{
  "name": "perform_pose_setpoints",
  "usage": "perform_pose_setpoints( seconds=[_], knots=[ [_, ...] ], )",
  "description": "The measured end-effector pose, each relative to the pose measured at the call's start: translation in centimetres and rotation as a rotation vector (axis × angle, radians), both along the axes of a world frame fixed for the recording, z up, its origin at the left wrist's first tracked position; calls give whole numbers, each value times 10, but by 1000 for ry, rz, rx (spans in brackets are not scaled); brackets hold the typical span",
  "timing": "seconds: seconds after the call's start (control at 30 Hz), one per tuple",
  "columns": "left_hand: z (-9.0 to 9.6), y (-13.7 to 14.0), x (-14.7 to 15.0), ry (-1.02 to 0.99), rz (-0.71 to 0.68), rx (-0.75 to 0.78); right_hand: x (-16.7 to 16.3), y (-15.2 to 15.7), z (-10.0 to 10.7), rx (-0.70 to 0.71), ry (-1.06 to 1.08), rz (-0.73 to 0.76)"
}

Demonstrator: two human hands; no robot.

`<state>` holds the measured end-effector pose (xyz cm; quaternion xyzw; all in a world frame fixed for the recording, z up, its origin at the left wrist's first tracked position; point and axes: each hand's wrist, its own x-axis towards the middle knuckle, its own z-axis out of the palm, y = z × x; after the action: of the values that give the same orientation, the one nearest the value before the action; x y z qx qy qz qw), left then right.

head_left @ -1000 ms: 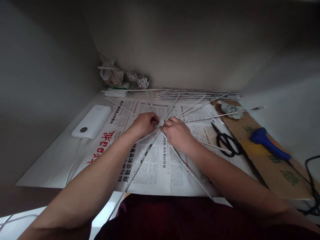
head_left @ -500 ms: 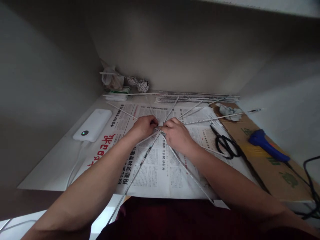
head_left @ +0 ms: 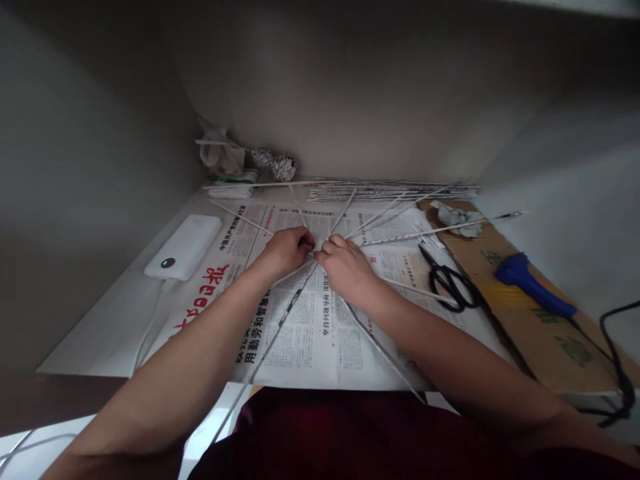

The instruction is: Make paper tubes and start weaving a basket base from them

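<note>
Several thin rolled-newspaper sticks (head_left: pixel 280 329) spread out like spokes from a centre between my two hands, over newspaper sheets (head_left: pixel 320 360). My left hand (head_left: pixel 290 250) is closed, its fingertips pinching the sticks just left of the crossing. Pressed against the crossing from the right, my right hand (head_left: pixel 345 263) has its fingers curled on the sticks and hides much of the middle. Two long sticks run toward my body past the table's front edge; others point to the back and right.
On the right lie black scissors (head_left: pixel 453 287) and a blue glue gun (head_left: pixel 535 283) on flattened cardboard (head_left: pixel 540 347). A white power bank (head_left: pixel 185 247) is at left. Along the back are a bundle of paper sticks (head_left: pixel 390 191), a woven paper piece (head_left: pixel 283 167) and a plastic bag (head_left: pixel 220 159).
My right hand has shifted slightly left and down over the crossing, covering more of it. The left hand keeps its pinch, and the whole view has moved a little.
</note>
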<state>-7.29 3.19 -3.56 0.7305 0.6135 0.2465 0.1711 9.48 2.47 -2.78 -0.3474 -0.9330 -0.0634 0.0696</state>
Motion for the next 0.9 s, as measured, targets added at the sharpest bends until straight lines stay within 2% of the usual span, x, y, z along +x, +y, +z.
perform_pose_setpoints(
  seconds=[0.27, 0.5, 0.67, 0.77, 0.9],
  knots=[
    [-4, 3, -3, -15, -13, 4, 13, 5, -4, -79, 200, -10],
    [-4, 2, -2, -7, -2, 1, 6, 5, -6, -51, 104, -10],
    [-4, 1, -1, -31, 52, 9, 12, 5, -4, -71, 190, -43],
    [-6, 3, -2, -71, 113, 41, 21, 10, -1, -56, 289, -98],
    [-6, 5, -5, -90, 126, 64, 30, 20, 1, -38, 335, -248]
  ],
)
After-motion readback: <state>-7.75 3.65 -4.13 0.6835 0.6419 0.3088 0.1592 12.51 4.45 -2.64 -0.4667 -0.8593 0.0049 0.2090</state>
